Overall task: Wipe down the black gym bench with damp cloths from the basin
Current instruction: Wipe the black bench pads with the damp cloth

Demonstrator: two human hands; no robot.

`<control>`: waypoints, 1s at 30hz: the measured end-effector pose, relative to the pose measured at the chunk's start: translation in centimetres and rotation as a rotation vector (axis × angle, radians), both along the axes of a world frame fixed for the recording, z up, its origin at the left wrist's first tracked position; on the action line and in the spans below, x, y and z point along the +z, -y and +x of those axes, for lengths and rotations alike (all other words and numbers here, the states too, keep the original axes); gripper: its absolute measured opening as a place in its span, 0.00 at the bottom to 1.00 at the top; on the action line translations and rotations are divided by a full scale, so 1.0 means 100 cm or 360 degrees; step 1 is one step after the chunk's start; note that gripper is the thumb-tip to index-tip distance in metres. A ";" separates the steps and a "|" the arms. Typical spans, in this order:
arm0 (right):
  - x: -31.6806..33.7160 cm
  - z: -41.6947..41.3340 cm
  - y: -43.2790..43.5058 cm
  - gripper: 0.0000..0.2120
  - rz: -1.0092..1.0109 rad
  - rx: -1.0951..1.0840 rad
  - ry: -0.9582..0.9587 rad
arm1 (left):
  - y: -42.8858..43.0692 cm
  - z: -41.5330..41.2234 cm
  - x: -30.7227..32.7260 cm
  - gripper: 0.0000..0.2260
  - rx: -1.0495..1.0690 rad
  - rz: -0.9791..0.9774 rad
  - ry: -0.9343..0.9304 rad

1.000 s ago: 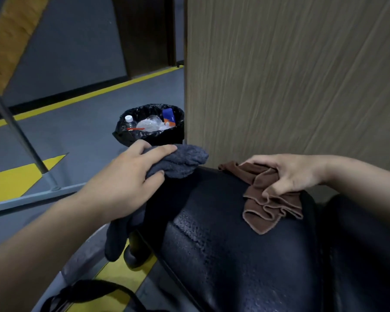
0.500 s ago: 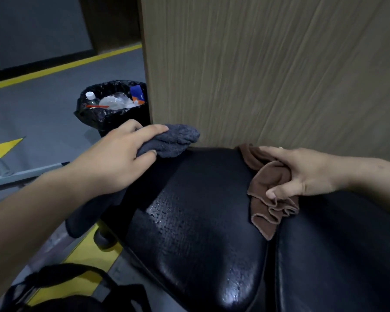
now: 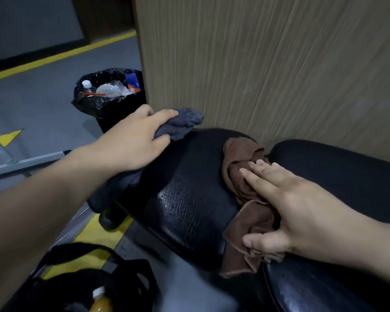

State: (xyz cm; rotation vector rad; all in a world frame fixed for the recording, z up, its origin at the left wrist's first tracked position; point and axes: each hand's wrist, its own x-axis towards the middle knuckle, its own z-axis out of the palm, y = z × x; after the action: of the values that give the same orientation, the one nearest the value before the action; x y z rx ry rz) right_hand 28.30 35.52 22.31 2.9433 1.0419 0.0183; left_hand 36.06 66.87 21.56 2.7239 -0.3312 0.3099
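The black gym bench fills the middle and right of the view, its padded seat wet and glossy. My left hand grips a grey cloth at the bench's far left end; the cloth hangs down over the side. My right hand lies flat with spread fingers on a brown cloth, pressing it onto the seat beside the gap between the two pads. The basin is not in view.
A wood-grain panel rises right behind the bench. A bin with a black liner holding bottles stands on the grey floor at the left. A black bag with a yellow bottle lies at the bottom left. A metal bar crosses the floor.
My right hand has slid the brown cloth toward me along the seat and flattened onto it. My left hand stays on the grey cloth at the bench's end. The view shifted.
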 end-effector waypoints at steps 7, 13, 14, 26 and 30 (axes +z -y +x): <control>-0.022 -0.050 -0.033 0.52 -0.0068 -0.0139 0.0322 | 0.054 -0.001 0.011 0.25 0.0118 0.0075 -0.0161; -0.031 -0.061 -0.046 0.51 -0.0042 -0.0206 0.0420 | 0.086 -0.006 0.019 0.24 0.0045 -0.0095 -0.0321; -0.031 -0.063 -0.047 0.49 -0.0022 -0.0178 0.0442 | 0.084 -0.008 0.022 0.24 0.0000 -0.0132 -0.0325; -0.048 -0.068 -0.073 0.26 0.0310 0.0273 0.0814 | 0.006 -0.038 0.026 0.18 -0.0368 -0.0537 -0.0453; -0.047 -0.062 -0.095 0.27 0.0278 0.0269 0.0866 | 0.013 -0.036 0.029 0.16 -0.0269 -0.0485 -0.0436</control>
State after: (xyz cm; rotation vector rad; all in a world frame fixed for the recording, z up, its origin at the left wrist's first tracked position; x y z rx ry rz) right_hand 22.10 45.05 17.60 2.7118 1.2254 0.8945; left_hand 32.46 65.61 24.44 2.3802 -0.3975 -0.0576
